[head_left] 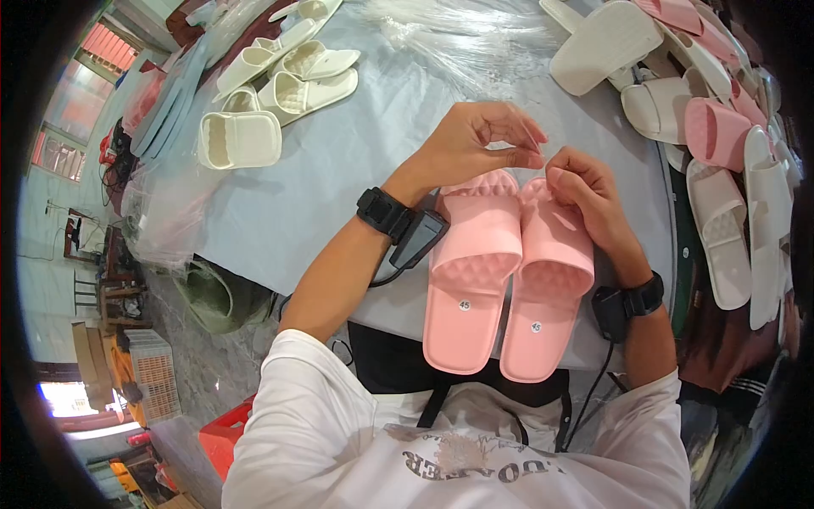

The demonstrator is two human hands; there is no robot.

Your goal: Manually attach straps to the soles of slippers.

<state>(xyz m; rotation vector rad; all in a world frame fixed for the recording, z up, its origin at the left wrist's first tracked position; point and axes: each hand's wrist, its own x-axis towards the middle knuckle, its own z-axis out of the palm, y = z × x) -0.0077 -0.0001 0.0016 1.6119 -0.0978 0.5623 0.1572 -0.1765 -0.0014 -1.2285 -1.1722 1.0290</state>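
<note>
Two pink slide slippers (471,318) lie side by side at the front edge of the covered table, heels toward me, each with a small round sticker on its insole. My left hand (483,140) is above the toe of the left slipper, thumb and fingertips brought together in a pinch. Close to those fingertips, my right hand (587,188) is closed at the toe of the right slipper, its fingers curled. Whatever thin thing the two hands may pinch between them is too small to make out. Both wrists wear black straps with small devices.
Cream slippers (241,140) stand at the back left of the table (339,204). White and pink slippers (721,131) pile up along the right side. Clear plastic bags (462,38) lie at the far edge. A red crate (225,433) and an orange-and-tan crate (153,373) are on the floor left.
</note>
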